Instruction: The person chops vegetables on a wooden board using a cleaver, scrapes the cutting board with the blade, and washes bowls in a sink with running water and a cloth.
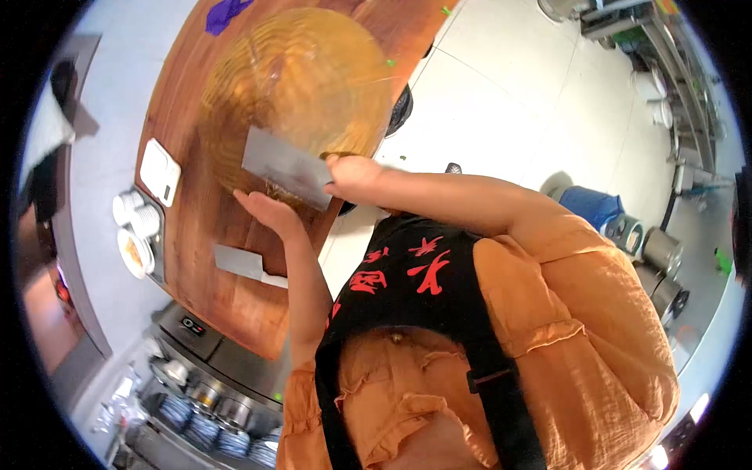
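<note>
My right hand is closed around the handle end of a wide cleaver. The blade lies over the lower part of a big round wooden chopping block, whose top looks wet. My left hand is at the block's near edge, just below the blade, fingers stretched out and nothing seen in it. Small dark bits show between that hand and the blade; I cannot make out what they are. A second cleaver with a white handle rests on the wooden table near my left forearm.
On the table a white flat device, perhaps a scale, lies to the left, beside stacked white dishes and a food plate. A purple cloth is at the far end. Metal pots stand right, shelving beyond the tiled floor.
</note>
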Motion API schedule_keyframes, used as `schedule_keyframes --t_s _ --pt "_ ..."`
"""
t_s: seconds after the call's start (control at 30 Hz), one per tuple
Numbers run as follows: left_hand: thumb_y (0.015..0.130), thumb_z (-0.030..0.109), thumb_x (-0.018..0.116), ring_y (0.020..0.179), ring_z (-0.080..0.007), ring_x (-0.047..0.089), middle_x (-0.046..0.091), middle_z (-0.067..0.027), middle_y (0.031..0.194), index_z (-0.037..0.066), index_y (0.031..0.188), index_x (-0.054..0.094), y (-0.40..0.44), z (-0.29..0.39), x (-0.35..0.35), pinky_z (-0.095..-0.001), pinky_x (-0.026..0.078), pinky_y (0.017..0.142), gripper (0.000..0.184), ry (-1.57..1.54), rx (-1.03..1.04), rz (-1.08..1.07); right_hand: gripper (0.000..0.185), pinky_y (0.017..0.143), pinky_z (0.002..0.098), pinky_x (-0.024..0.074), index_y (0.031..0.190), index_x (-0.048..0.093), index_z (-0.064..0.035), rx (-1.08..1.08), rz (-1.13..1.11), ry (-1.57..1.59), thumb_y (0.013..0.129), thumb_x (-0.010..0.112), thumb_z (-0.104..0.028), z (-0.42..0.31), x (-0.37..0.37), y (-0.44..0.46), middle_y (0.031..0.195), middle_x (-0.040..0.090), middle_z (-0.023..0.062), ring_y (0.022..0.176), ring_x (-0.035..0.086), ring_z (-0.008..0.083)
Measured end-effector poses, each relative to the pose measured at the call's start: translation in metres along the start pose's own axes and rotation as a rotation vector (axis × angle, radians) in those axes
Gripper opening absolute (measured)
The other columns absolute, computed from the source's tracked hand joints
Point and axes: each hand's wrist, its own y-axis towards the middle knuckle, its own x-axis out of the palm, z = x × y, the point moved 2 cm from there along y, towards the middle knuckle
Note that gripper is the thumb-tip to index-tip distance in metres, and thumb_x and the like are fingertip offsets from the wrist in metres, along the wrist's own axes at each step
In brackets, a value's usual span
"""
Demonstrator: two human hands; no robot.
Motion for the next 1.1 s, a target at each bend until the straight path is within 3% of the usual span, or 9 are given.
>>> schedule_keyframes --t_s 0.13,0.17,0.2,0.27,0.3,0.5,0.83,0.93,1.1 --pt "0.098 0.034 0.024 0.129 -0.033 0.028 0.021 -0.0235 0.143 -0.01 0.137 0.019 -0.005 0.051 0.009 -0.0394 0.024 0.107 0.058 -0.387 -0.258 0.017 0.041 0.077 0.044 0.0481 0.099 0.049 0.0061 -0.108 0.009 -0.02 0.082 0.058 -0.03 0.006 -0.018 0.001 0.087 0.061 0.027 0.084 0.061 0.0395" --pt "0.098 0.032 0.025 0.128 -0.0309 0.03 0.026 -0.022 0.142 -0.008 0.136 0.023 0.003 -0.003 -0.004 -0.0397 0.026 0.106 0.055 -0.081 -0.16 0.085 0.041 0.078 0.0438 0.0481 0.102 0.05 0.0053 -0.07 -0.04 -0.024 0.082 0.057 -0.03 0.016 -0.015 0.011 0.089 0.061 0.0267 0.085 0.061 0.0384" --pt "0.098 0.029 0.026 0.128 -0.0302 0.03 0.029 -0.0226 0.14 -0.009 0.134 0.026 0.007 0.035 -0.001 -0.0392 0.025 0.107 0.053 -0.454 -0.383 0.037 0.042 0.077 0.0441 0.0483 0.102 0.051 0.0048 -0.058 -0.042 -0.033 0.083 0.057 -0.032 0.016 -0.03 0.004 0.089 0.062 0.0259 0.086 0.061 0.0376" --pt "0.098 0.026 0.028 0.13 -0.0303 0.028 0.028 -0.0235 0.141 -0.011 0.134 0.027 0.002 -0.063 -0.017 -0.0371 0.02 0.109 0.051 -0.046 -0.089 0.18 0.04 0.074 0.0433 0.0488 0.099 0.053 0.0047 0.001 -0.012 -0.088 0.084 0.057 -0.033 0.028 -0.047 0.0 0.089 0.062 0.0238 0.085 0.062 0.0368" --pt "0.098 0.029 0.026 0.131 -0.0298 0.027 0.027 -0.022 0.142 -0.009 0.135 0.025 -0.006 0.004 -0.013 -0.0361 0.02 0.109 0.053 -0.019 -0.156 0.197 0.039 0.074 0.0433 0.0487 0.095 0.052 0.0045 0.005 0.053 -0.099 0.084 0.057 -0.032 0.042 -0.047 -0.002 0.087 0.062 0.0236 0.083 0.061 0.0375" --pt "0.098 0.036 0.023 0.133 -0.0273 0.024 0.021 -0.0177 0.146 -0.006 0.138 0.02 -0.009 0.005 0.003 -0.0347 0.019 0.109 0.058 -0.34 -0.221 0.261 0.04 0.071 0.0445 0.049 0.095 0.048 0.0048 0.115 -0.039 -0.116 0.083 0.059 -0.031 0.034 -0.042 -0.016 0.082 0.062 0.0251 0.079 0.062 0.039" --pt "0.097 0.037 0.023 0.136 -0.0251 0.016 0.021 -0.0178 0.145 -0.005 0.139 0.018 0.0 0.012 -0.003 -0.0347 0.01 0.112 0.059 -0.58 -0.398 0.346 0.039 0.069 0.047 0.0476 0.09 0.045 0.0037 0.016 -0.072 -0.045 0.083 0.06 -0.032 -0.021 0.0 0.029 0.08 0.06 0.0277 0.078 0.059 0.0428" --pt "0.097 0.037 0.024 0.135 -0.0245 0.019 0.025 -0.0181 0.142 -0.005 0.136 0.024 0.0 -0.008 -0.009 -0.0346 0.011 0.112 0.058 -0.881 -0.489 0.452 0.04 0.067 0.0464 0.0483 0.09 0.046 0.0039 -0.061 -0.046 -0.037 0.082 0.061 -0.032 -0.023 0.0 0.033 0.076 0.06 0.0268 0.075 0.06 0.043" --pt "0.097 0.035 0.024 0.121 -0.0247 0.038 0.044 -0.0141 0.127 -0.003 0.123 0.041 -0.005 -0.051 -0.021 -0.0387 0.028 0.106 0.049 -1.177 -0.69 0.562 0.039 0.067 0.0447 0.0501 0.093 0.047 0.0038 -0.158 -0.041 -0.152 0.083 0.06 -0.032 -0.025 -0.001 0.046 0.076 0.061 0.023 0.076 0.062 0.0378"
